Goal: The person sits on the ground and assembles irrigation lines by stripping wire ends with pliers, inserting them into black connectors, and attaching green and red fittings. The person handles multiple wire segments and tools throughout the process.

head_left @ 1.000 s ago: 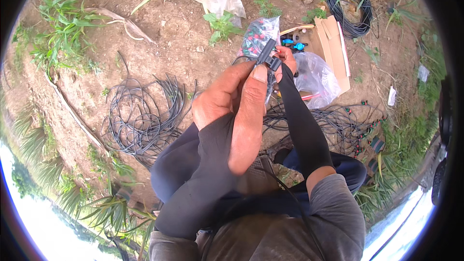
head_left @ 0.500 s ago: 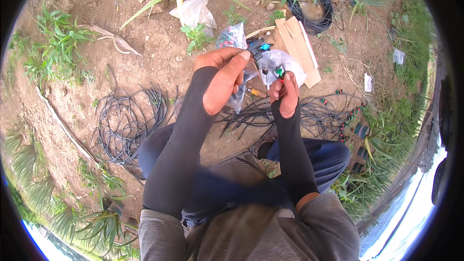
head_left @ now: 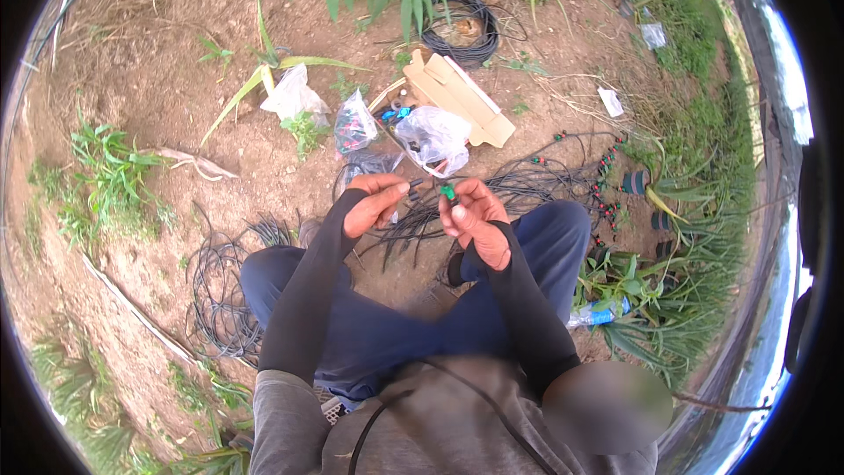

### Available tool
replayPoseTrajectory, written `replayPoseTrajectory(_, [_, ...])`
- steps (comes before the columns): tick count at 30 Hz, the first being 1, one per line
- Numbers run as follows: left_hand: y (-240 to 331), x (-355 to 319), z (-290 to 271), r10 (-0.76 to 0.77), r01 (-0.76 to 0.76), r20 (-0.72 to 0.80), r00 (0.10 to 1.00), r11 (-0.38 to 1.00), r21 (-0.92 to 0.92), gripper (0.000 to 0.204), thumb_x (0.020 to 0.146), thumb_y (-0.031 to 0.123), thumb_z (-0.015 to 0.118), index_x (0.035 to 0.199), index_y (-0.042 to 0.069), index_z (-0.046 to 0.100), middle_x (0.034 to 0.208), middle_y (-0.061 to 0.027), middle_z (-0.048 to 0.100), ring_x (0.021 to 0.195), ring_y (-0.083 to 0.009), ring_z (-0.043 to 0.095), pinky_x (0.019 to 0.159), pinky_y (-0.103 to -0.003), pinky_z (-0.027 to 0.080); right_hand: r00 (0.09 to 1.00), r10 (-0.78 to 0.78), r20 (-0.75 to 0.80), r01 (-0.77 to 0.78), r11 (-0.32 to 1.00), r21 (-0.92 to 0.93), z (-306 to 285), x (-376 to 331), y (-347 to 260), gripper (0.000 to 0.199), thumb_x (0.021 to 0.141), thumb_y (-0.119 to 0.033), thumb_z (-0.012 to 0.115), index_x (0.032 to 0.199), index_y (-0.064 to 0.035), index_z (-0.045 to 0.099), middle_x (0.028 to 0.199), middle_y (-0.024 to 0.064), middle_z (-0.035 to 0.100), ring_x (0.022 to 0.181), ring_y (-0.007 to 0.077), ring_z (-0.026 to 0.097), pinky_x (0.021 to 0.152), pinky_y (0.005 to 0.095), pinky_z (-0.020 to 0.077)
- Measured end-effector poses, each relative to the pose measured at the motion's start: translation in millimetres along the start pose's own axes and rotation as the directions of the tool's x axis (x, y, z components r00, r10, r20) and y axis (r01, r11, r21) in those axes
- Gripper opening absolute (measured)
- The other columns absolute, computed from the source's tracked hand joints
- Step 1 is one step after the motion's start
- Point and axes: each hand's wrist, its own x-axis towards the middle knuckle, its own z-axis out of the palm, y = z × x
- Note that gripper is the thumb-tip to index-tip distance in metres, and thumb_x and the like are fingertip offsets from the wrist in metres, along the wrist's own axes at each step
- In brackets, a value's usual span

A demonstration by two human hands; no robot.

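1. My left hand has dropped from overlapping the right and sits apart at nine o'clock of it.
2. My right hand now pinches a small green fitting.
3. The view has tipped up: the cardboard lies toward twelve o'clock.

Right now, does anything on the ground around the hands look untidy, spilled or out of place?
Yes. Thin black tubing lies in loose tangles on the bare soil, with another heap by the left knee. A flattened cardboard box and several plastic bags are scattered ahead. The right hand holds a small green fitting; nothing looks broken.
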Motion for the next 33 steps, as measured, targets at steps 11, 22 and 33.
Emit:
replayPoseTrajectory(11, [-26, -56, 85, -0.024, 0.025, -0.009, 1.000, 0.989, 0.147, 0.026, 0.096, 0.023, 0.053, 0.100, 0.001, 0.064, 0.064, 0.0009, 0.054, 0.053, -0.0067, 0.048, 0.050, -0.021, 0.038, 0.993, -0.087, -0.082, 0.050, 0.925, -0.377, -20, -94, -16, 0.018, 0.095, -0.013, 0.056, 0.110, -0.0036, 0.055, 0.100, 0.0019, 0.063, 0.085, 0.0077, 0.056, 0.073, 0.0231, 0.0446])
replayPoseTrajectory(22, [-48, -96, 126, 0.055, -0.049, -0.125, 0.991, 0.998, 0.050, 0.023, 0.095, 0.020, 0.054, 0.097, -0.001, 0.063, 0.061, 0.0011, 0.051, 0.051, -0.0064, 0.046, 0.048, -0.021, 0.035, 0.993, -0.116, 0.015, 0.115, 0.954, -0.275, -12, -116, -22, 0.031, 0.095, -0.011, 0.053, 0.125, -0.0038, 0.049, 0.097, 0.0008, 0.052, 0.078, 0.0083, 0.047, 0.066, 0.0238, 0.0418])
replayPoseTrajectory(33, [-34, -112, 140, -0.034, 0.047, -0.192, 0.981, 0.997, 0.066, 0.027, 0.094, 0.022, 0.058, 0.104, -0.003, 0.061, 0.065, 0.0016, 0.051, 0.055, -0.0043, 0.044, 0.048, -0.020, 0.034, 0.995, 0.048, -0.089, -0.045, 0.999, 0.031, -11, -119, -10, 0.038, 0.090, -0.008, 0.060, 0.124, -0.0070, 0.043, 0.104, 0.0098, 0.058, 0.094, 0.0190, 0.060, 0.082, 0.0331, 0.0502])
